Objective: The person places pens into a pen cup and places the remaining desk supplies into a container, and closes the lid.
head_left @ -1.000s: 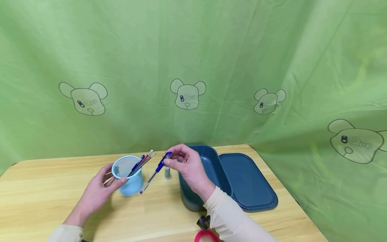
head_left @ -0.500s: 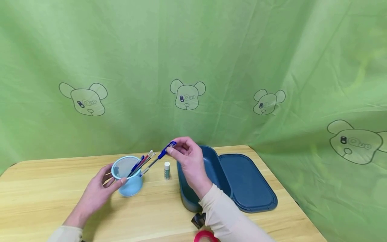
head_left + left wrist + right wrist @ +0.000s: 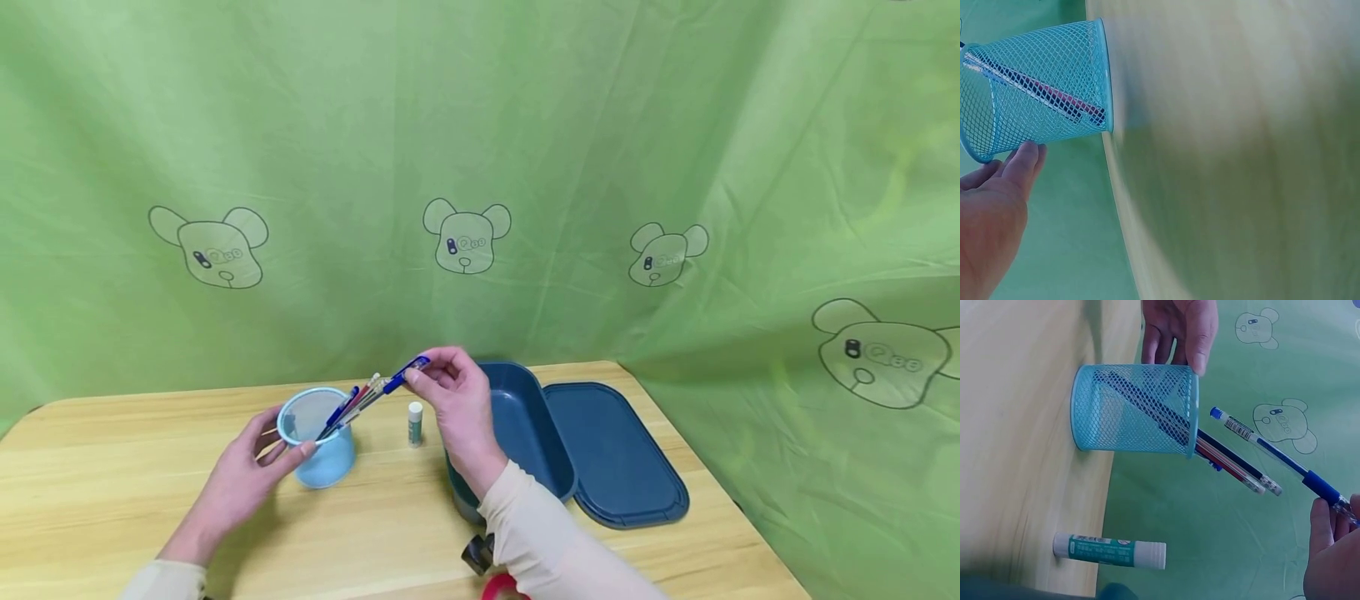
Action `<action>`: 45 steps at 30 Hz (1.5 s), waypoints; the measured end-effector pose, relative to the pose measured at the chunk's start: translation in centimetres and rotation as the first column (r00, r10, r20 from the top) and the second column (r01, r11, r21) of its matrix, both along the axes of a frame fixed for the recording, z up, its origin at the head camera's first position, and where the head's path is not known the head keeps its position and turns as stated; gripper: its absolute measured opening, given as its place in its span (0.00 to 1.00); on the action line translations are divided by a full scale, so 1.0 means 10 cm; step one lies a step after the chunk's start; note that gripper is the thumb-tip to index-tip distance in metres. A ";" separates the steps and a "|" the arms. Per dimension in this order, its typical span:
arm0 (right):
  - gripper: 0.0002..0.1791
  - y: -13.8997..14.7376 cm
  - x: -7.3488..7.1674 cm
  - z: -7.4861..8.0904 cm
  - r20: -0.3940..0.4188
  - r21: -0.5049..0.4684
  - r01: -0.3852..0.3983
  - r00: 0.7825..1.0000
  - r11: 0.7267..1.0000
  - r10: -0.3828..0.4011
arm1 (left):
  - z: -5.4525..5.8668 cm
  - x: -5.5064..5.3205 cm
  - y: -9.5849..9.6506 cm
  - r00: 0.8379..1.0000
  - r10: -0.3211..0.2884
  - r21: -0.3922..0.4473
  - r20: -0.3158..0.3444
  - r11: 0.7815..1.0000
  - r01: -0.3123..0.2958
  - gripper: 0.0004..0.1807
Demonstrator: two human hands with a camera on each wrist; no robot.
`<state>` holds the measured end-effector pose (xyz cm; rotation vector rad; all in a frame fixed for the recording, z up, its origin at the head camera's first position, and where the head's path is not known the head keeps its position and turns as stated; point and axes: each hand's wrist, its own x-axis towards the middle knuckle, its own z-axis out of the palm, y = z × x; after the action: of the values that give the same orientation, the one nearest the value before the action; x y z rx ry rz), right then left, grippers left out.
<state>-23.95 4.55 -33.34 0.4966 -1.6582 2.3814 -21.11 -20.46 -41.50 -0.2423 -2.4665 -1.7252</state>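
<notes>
A light-blue mesh pen holder (image 3: 327, 465) stands upright on the table, with pencils (image 3: 1230, 464) and a blue pen leaning out toward the right. My left hand (image 3: 242, 477) holds its left side near the rim, thumb at the front and fingers behind. Between thumb and fingers my right hand (image 3: 463, 408) pinches a clear gel pen (image 3: 1272, 452) by its blue-grip end. The pen slants with its blue-tipped end toward the pen holder. In the right wrist view that end is just outside the holder's mouth; in the head view it overlaps the pencils.
A glue stick (image 3: 415, 425) stands between the pen holder and a dark-blue box (image 3: 525, 417) without its lid. The lid (image 3: 618, 454) lies to the box's right. A red ring-shaped thing (image 3: 504, 587) and a black object (image 3: 477, 553) are at the front, partly under the right sleeve.
My right hand first rose right with the pen, uncovering the glue stick, then came back slightly left, bringing the pen in line with the pencils. My left hand and the pen holder stayed put.
</notes>
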 end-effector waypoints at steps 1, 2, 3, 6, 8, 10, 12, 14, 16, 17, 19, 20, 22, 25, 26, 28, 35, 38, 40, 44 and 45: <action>0.14 -0.01 0.00 -0.01 0.004 0.003 -0.003 1.000 1.000 0.003 | 0.00 0.00 0.00 1.000 0.001 -0.001 0.001 1.000 -0.001 0.46; 0.14 -0.01 0.00 -0.02 0.008 0.004 -0.005 1.000 1.000 0.005 | 0.00 0.00 0.00 1.000 -0.001 0.000 0.002 1.000 0.001 0.46; 0.14 -0.02 0.00 -0.03 0.010 0.004 -0.007 1.000 1.000 0.007 | 0.00 0.00 0.00 1.000 -0.001 0.001 0.005 1.000 0.001 0.46; 0.14 -0.03 0.00 -0.04 0.009 -0.002 -0.005 1.000 1.000 0.005 | -0.01 0.00 0.00 1.000 -0.004 0.006 0.004 1.000 0.004 0.46; 0.14 -0.04 0.00 -0.05 0.012 -0.007 -0.002 1.000 1.000 0.002 | -0.01 0.00 0.01 1.000 -0.007 0.011 0.001 1.000 0.007 0.45; 0.14 -0.05 0.00 -0.06 0.018 -0.005 0.002 1.000 1.000 -0.002 | -0.01 0.01 0.02 1.000 -0.006 0.018 0.002 1.000 0.006 0.45; 0.14 -0.07 0.00 -0.07 0.027 -0.005 0.007 1.000 1.000 -0.006 | -0.01 0.01 0.02 1.000 -0.007 0.023 0.004 1.000 0.007 0.45; 0.14 -0.09 0.00 -0.09 0.035 0.001 0.011 0.999 1.000 -0.011 | -0.01 0.02 0.02 1.000 -0.006 0.023 0.007 1.000 0.006 0.45; 0.14 -0.12 -0.01 -0.11 0.041 0.003 0.016 0.999 1.000 -0.017 | -0.02 0.02 0.02 1.000 -0.004 0.021 0.009 1.000 0.004 0.45; 0.14 -0.14 -0.01 -0.12 0.043 0.007 0.020 0.999 1.000 -0.020 | -0.02 0.02 0.02 1.000 -0.003 0.019 0.010 1.000 0.003 0.45; 0.13 -0.17 -0.02 -0.15 0.044 0.015 0.026 0.999 1.000 -0.026 | -0.02 0.02 0.02 1.000 -0.002 0.014 0.011 1.000 0.002 0.45; 0.14 -0.19 -0.02 -0.16 0.041 0.018 0.028 0.999 0.999 -0.029 | -0.02 0.02 0.02 1.000 -0.001 0.014 0.010 1.000 0.001 0.45; 0.14 -0.22 -0.03 -0.19 0.036 0.029 0.036 0.999 0.999 -0.038 | -0.02 0.01 0.01 1.000 0.001 0.014 0.009 1.000 -0.001 0.45; 0.14 -0.26 -0.04 -0.23 0.043 0.063 0.052 0.998 0.997 -0.054 | -0.01 0.01 0.01 1.000 0.000 0.017 0.003 1.000 0.000 0.45; 0.14 -0.27 -0.04 -0.25 0.050 0.074 0.053 0.997 0.996 -0.056 | -0.01 0.01 0.01 1.000 0.000 0.018 0.002 1.000 0.000 0.45; 0.13 -0.29 -0.04 -0.27 0.069 0.096 0.048 0.996 0.994 -0.055 | 0.00 0.01 0.00 1.000 -0.001 0.018 0.001 1.000 0.001 0.45; 0.13 -0.36 -0.06 -0.35 0.125 0.119 -0.003 0.992 0.993 -0.012 | -0.01 0.02 0.00 1.000 -0.007 0.024 0.008 1.000 0.007 0.46; 0.13 -0.39 -0.07 -0.35 0.138 0.141 -0.024 0.990 0.990 0.004 | -0.01 0.02 0.01 1.000 -0.006 0.024 0.011 1.000 0.006 0.46; 0.13 -0.41 -0.08 -0.35 0.150 0.164 -0.037 0.989 0.986 0.013 | -0.01 0.02 0.02 1.000 -0.002 0.023 0.012 1.000 0.002 0.45; 0.13 -0.44 -0.07 -0.33 0.190 0.189 -0.060 0.982 0.980 0.024 | 0.00 0.02 0.02 1.000 -0.002 0.021 0.012 1.000 0.001 0.45; 0.13 -0.44 -0.08 -0.33 0.199 0.188 -0.068 0.979 0.980 0.030 | 0.00 0.02 0.02 1.000 -0.003 0.022 0.010 1.000 0.003 0.45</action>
<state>-24.76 0.13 -36.66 0.3461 -1.9992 2.3822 -20.94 -20.26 -41.52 -0.2359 -2.4539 -1.7576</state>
